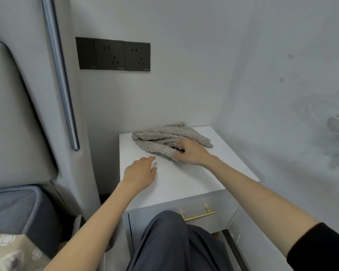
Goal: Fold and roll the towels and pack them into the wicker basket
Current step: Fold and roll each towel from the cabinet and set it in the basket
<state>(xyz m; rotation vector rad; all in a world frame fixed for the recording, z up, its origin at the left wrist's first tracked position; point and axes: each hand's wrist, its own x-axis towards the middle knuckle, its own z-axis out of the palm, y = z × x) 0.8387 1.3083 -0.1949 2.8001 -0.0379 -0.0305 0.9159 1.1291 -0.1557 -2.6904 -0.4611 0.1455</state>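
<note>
Grey-beige terry towel [164, 136], bunched into loose ridges, lies at the back of a white-topped bedside cabinet [184, 180], close to the corner of a pale grey plaster wall [184, 90]. A padded grey upholstered headboard [12, 124] fills the left of the view, edged by a slim vertical metal trim strip [61, 79]. Below it are a blue-grey mattress edge [12, 208] and a beige patterned cloth [8, 251]. The person's knee, in dark grey trousers [170, 241], is raised in front of the cabinet's drawer.

Both bare forearms reach over the cabinet top, and a black sleeve [325, 249] shows at the upper right arm. The right hand [190, 151] grips the towel's near end, its fingers curled into the pile. The left hand [140, 173] is palm down just beside the towel and apart from it. Its fingers are relaxed, nearly straight and a little spread over the bare top, holding nothing. Whether the tips touch the surface cannot be told.

A black rectangular wall socket panel [114, 54] with two outlets sits above the cabinet; the small print along its lower edge is too small to read. A brass bar handle [199, 215] crosses the drawer front.
</note>
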